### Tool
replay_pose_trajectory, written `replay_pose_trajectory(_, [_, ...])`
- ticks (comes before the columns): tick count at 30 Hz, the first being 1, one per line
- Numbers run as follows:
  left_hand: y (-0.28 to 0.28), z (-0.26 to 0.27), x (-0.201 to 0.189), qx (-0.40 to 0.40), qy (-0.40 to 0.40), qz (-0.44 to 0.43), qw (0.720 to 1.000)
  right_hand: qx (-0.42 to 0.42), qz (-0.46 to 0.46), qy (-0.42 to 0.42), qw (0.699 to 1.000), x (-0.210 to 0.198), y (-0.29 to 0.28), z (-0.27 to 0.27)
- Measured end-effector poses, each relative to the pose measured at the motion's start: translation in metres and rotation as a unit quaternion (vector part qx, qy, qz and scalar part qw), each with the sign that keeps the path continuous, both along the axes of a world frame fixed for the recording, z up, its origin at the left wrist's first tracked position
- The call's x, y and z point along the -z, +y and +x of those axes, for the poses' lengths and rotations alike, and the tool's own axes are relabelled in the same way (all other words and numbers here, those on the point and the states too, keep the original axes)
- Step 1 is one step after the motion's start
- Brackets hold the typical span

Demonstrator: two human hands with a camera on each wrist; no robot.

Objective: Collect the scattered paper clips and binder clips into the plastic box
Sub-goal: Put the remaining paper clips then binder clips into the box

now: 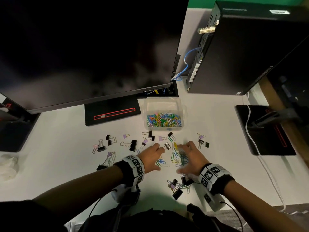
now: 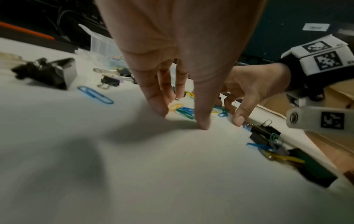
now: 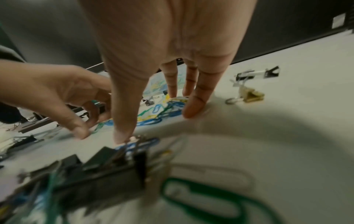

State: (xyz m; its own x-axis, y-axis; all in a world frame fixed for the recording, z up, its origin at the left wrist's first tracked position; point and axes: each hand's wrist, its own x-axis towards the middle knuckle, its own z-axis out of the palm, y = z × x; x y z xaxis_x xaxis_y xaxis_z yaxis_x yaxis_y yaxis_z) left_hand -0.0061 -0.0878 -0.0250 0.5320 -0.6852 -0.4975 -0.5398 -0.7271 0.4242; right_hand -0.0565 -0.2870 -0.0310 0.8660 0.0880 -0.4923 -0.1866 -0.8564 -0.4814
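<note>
A clear plastic box (image 1: 164, 104) holds several coloured paper clips. In front of it a loose pile of coloured paper clips (image 1: 175, 159) lies on the white table. My left hand (image 1: 158, 156) and right hand (image 1: 184, 158) flank this pile, fingers spread with tips on the table, holding nothing. The left wrist view shows my left fingertips (image 2: 203, 124) on the table beside the paper clips (image 2: 184, 110). In the right wrist view my right fingertips (image 3: 191, 109) touch the pile (image 3: 164, 109). Black and lilac binder clips (image 1: 133, 145) lie scattered around; a cluster (image 1: 177, 190) sits under my right wrist.
A dark monitor (image 1: 83, 47) and its stand base (image 1: 113, 111) stand behind the clips. A black computer tower (image 1: 242, 47) stands at the back right. A black pad (image 1: 264, 131) and a white cable (image 1: 260, 156) lie to the right. Crumpled tissue (image 1: 8, 164) lies far left.
</note>
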Motion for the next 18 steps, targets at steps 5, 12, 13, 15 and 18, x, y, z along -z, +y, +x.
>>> replay_pose_trajectory(5, [-0.023, -0.004, 0.003, -0.072, 0.031, -0.052, 0.996, 0.005, 0.043, -0.013, 0.999, 0.009, 0.012, -0.001])
replay_pose_trajectory(12, [-0.03, 0.001, 0.008, -0.014, 0.026, -0.071, 0.997, 0.003, 0.04, -0.045, 0.998, 0.013, 0.013, -0.01])
replay_pose_trajectory(13, [-0.029, 0.001, 0.009, -0.005, 0.025, -0.07, 0.997, 0.006, 0.034, -0.049, 0.998, 0.013, 0.013, -0.01])
replay_pose_trajectory(15, [-0.027, 0.001, 0.01, 0.009, 0.016, -0.062, 0.998, 0.018, 0.03, -0.052, 0.998, 0.013, 0.009, -0.009])
replay_pose_trajectory(18, [-0.026, 0.0, 0.01, 0.019, 0.004, -0.04, 0.999, 0.033, 0.03, -0.045, 0.998, 0.008, 0.003, -0.003])
